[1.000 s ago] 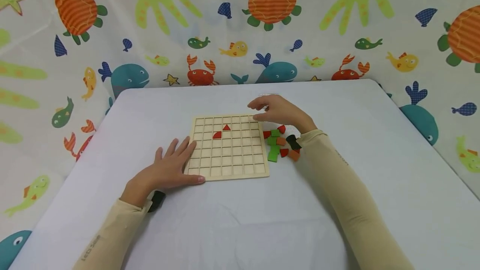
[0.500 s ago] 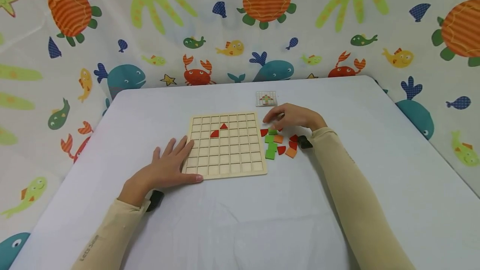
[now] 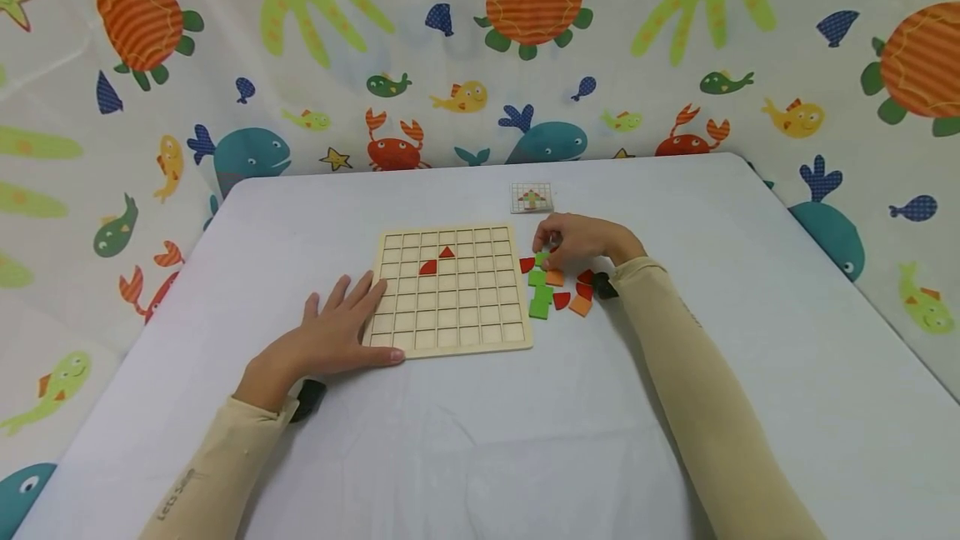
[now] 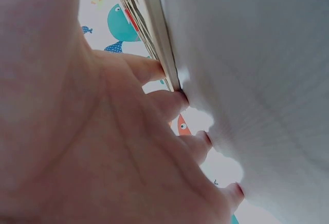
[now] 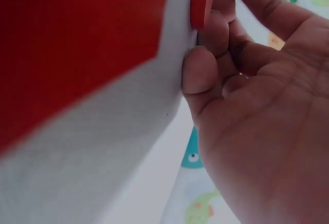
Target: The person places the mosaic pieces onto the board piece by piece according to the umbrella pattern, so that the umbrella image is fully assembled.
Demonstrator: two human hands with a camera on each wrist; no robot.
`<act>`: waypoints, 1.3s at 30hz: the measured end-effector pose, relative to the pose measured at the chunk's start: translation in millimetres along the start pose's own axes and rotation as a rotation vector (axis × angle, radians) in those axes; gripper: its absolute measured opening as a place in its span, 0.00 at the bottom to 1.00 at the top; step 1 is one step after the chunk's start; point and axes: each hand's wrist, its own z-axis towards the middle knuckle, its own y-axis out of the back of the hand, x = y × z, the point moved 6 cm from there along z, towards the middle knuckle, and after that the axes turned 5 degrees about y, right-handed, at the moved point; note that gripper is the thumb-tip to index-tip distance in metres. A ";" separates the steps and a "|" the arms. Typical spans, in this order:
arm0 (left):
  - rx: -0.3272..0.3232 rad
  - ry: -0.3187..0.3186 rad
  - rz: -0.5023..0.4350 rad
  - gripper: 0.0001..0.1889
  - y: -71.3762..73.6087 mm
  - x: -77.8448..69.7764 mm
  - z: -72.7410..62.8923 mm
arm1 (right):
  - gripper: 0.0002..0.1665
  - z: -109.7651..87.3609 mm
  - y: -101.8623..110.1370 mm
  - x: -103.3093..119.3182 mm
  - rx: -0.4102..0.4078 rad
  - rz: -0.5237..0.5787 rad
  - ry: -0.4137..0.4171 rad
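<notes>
My left hand [image 3: 326, 338] lies spread at the left side of a wooden grid board [image 3: 472, 315], thumb along its near edge. In the left wrist view, the fingertips [image 4: 169, 98] meet the board's edge and the table. On the board sit a red triangle [image 3: 447, 252] and a red quarter-circle [image 3: 428, 267]. My right hand [image 3: 585, 238] is bent low over loose pieces right of the board, its thumb and index finger close to a green square [image 3: 541, 259]. In the right wrist view, curled fingers are beside a red piece [image 5: 201, 3]; whether anything is pinched is hidden.
Several loose pieces lie below the right hand: green squares [image 3: 539, 308], orange ones [image 3: 581, 305] and red quarter-circles [image 3: 562, 300]. A small pattern card [image 3: 532, 198] lies behind the board. A white cloth covers the table [image 3: 450, 448]; a patterned curtain [image 3: 465, 15] hangs behind it.
My right hand has moved from above the board's far right corner down to the loose pieces, uncovering the pattern card. The left hand stays on the board's left edge.
</notes>
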 end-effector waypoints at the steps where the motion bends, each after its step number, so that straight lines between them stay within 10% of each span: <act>1: 0.000 0.003 0.001 0.66 0.1 0.3 -0.3 | 0.12 0.8 -0.4 1.2 -0.002 -0.002 -0.003; 18: -0.011 0.021 0.007 0.66 3.0 4.4 -5.3 | 0.06 4.4 24.9 31.5 -0.300 0.003 0.078; 29: -0.001 0.015 -0.006 0.65 0.2 3.5 0.0 | 0.13 15.2 8.8 69.0 -0.294 0.262 0.199; 39: 0.006 0.015 0.000 0.65 -2.1 1.5 2.7 | 0.16 33.9 -14.2 96.9 -0.234 0.264 0.288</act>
